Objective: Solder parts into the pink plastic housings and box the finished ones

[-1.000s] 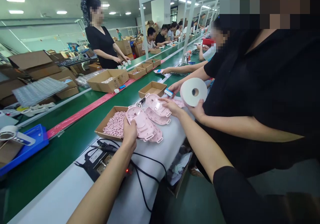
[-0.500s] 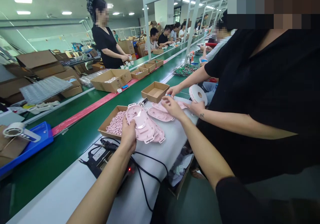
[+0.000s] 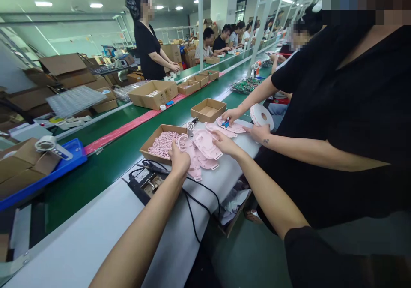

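My left hand (image 3: 180, 158) is closed on the left edge of a pink plastic shell (image 3: 193, 164), which tilts over the white bench top. Closed too, my right hand (image 3: 227, 144) pinches the upper right edge of another pink shell (image 3: 206, 142), its moulded inner side facing up. The two shells overlap between my hands, with a further pink shell (image 3: 209, 163) partly hidden beneath. Just beyond my left hand, an open cardboard box (image 3: 150, 151) holds many small pink parts (image 3: 164, 144).
A co-worker's hand (image 3: 233, 114) holds a blue piece (image 3: 225, 123) over a pink shell; the other is beside a white tape roll (image 3: 257, 113). Black cables (image 3: 189, 193) run from a black device (image 3: 144, 187). An open carton (image 3: 208, 109) stands behind.
My right hand has come down from the left of the co-worker's hands and taken hold of a pink shell. My left hand's shell has tilted; the co-worker's blue piece now shows over a shell.
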Demonstrator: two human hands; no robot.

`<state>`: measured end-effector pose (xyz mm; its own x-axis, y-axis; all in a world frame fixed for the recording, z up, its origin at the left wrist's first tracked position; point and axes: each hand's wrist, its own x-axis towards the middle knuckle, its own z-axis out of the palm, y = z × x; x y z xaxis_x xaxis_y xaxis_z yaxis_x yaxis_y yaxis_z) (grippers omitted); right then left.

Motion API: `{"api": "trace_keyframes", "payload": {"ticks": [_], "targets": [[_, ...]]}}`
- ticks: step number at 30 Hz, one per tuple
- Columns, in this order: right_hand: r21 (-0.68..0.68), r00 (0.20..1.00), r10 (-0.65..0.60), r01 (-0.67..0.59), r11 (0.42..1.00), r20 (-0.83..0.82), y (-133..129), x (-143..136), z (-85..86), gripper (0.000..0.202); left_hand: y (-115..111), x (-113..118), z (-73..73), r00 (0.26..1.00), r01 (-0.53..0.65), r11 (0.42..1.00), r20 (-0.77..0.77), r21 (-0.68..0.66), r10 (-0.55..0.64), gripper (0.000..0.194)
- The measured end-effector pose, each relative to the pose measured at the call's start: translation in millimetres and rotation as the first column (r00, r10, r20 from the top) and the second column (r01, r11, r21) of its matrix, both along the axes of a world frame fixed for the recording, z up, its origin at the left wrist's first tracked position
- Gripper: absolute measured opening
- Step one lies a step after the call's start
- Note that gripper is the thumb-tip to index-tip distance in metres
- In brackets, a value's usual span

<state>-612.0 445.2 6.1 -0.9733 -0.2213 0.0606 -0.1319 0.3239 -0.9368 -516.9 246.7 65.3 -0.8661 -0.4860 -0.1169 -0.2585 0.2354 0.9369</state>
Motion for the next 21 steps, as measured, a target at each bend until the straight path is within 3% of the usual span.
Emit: {"api": "trace_keyframes", "payload": {"ticks": [4,7,10,14,17,19,21], "targets": [[0.157,0.997,0.014,-0.001,0.988,-0.079,-14,4,-4.2,0.046,2,13,-3.8,0.995,-0.003,0.974,0.1,-0.228,0.027,0.083],[0.227,0.98,0.016,0.03,0.973,-0.2,-25,15,3.5,0.044,4,19,-3.5,0.993,-0.014,0.953,0.108,-0.302,0.048,0.083],[0.258,0.924,0.066,0.036,0.965,-0.376,-36,50,10.7,0.044,4,17,-4.5,0.987,-0.081,0.957,0.111,-0.277,0.116,0.074],[0.33,0.787,0.312,-0.147,0.933,-0.532,-57,115,-9.3,0.061,-2,10,-1.0,0.975,-0.153,0.978,0.141,-0.144,0.174,0.064],[0.401,0.683,0.353,-0.096,0.911,-0.64,-58,133,-19.9,0.049,0,17,16.1,0.99,-0.076,0.996,0.117,-0.051,0.082,0.063],[0.39,0.696,0.289,-0.014,0.921,-0.657,-45,123,-13.2,0.044,7,35,29.6,0.998,0.031,0.999,0.055,-0.024,-0.029,0.073],[0.391,0.742,0.249,0.018,0.92,-0.622,-33,104,-0.2,0.042,10,72,34.1,0.988,0.145,0.989,-0.048,-0.023,-0.146,0.083]]}}
